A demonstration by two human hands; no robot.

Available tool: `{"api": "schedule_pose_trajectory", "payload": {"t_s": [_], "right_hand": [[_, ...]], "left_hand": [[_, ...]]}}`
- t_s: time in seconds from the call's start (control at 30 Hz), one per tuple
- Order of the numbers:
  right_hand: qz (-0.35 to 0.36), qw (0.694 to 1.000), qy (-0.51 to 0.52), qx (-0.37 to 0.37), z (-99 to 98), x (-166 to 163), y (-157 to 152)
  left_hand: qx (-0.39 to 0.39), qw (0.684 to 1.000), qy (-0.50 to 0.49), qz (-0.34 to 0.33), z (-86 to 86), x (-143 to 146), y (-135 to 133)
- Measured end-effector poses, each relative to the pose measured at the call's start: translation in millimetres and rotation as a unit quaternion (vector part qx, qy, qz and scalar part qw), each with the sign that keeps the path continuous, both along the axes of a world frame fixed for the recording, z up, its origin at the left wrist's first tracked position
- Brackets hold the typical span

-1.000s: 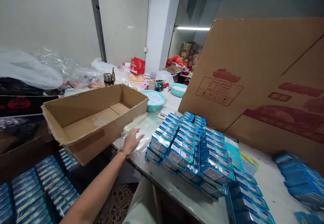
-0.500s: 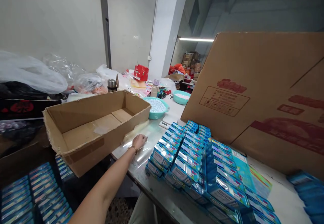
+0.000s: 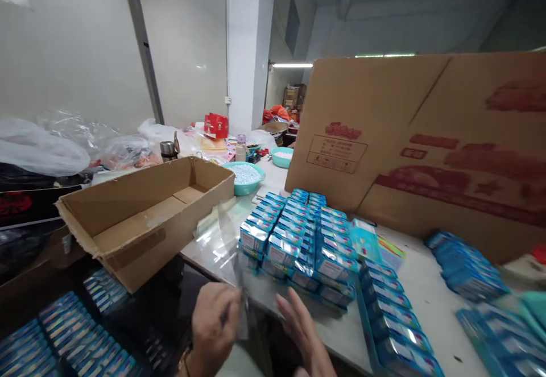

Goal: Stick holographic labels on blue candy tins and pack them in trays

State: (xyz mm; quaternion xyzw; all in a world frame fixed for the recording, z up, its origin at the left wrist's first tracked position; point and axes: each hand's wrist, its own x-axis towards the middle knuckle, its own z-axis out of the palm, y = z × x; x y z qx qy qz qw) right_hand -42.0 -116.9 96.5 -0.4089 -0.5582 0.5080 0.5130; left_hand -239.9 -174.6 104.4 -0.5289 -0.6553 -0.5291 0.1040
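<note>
Just in front of the table's near edge, my left hand [image 3: 214,319] is closed on a clear plastic bag [image 3: 220,239], whose film trails back across the tabletop. Motion smears the hand somewhat. My right hand [image 3: 305,328] is to its right, fingers stretched out and holding nothing, below the front row of packets. Rows of shiny blue packaged boxes [image 3: 284,246] stand on the table beyond both hands. Left of the bag is a long open cardboard box [image 3: 170,246], with a scrap of clear film on its bottom.
A teal basin [image 3: 247,186] of small pale pieces stands behind the cardboard box. A large cardboard panel [image 3: 384,138] rises behind the blue packets. More blue packets [image 3: 467,266] lie at the right, and others [image 3: 81,331] fill a low place at lower left.
My left hand has drawn back from the tabletop toward me, pulling the plastic bag along. My right hand has come into view. The camera has turned right.
</note>
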Motion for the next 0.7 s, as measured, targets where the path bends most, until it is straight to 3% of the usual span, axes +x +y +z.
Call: {"api": "schedule_pose_trajectory", "payload": {"t_s": [0.03, 0.1, 0.17, 0.23, 0.3, 0.33, 0.4, 0.47, 0.5, 0.53, 0.57, 0.7], "right_hand": [[0.106, 0.994, 0.005, -0.014, 8.0, -4, -1], [0.193, 0.981, -0.015, -0.03, 23.7, -2, 2], [0.191, 0.981, -0.023, -0.037, 34.9, 18, 6], [0.169, 0.984, 0.0, -0.048, 40.1, 50, 9], [0.166, 0.983, 0.039, -0.063, 41.7, 88, 7], [0.164, 0.983, 0.054, -0.062, 42.4, 106, 4], [0.138, 0.987, 0.068, -0.045, 44.2, 138, -1], [0.099, 0.993, 0.061, -0.03, 44.9, 164, -7], [0.076, 0.995, 0.049, -0.032, 43.6, 174, -10], [0.046, 0.998, 0.031, -0.038, 40.7, 184, -12], [0.006, 0.999, 0.009, -0.042, 35.9, 192, -13], [-0.184, 0.981, -0.044, -0.04, 5.5, 217, -12]], "left_hand": [[-0.017, 0.998, 0.034, -0.045, -5.6, 22, -7], [-0.029, 0.988, 0.062, -0.137, -15.0, 57, -13], [-0.01, 0.982, 0.028, -0.185, -18.2, 72, -11], [0.004, 0.983, -0.045, -0.18, -12.4, 69, 0], [-0.033, 0.975, -0.126, -0.18, 1.3, 58, 21], [-0.069, 0.96, -0.159, -0.221, 9.6, 54, 34], [-0.185, 0.889, -0.212, -0.361, 25.9, 54, 59], [-0.289, 0.792, -0.251, -0.476, 38.5, 67, 78], [-0.317, 0.758, -0.27, -0.502, 43.3, 76, 85], [-0.326, 0.743, -0.287, -0.509, 47.5, 87, 90], [-0.319, 0.746, -0.301, -0.502, 51.2, 97, 93], [-0.24, 0.809, -0.287, -0.454, 65.5, 134, 99]]}}
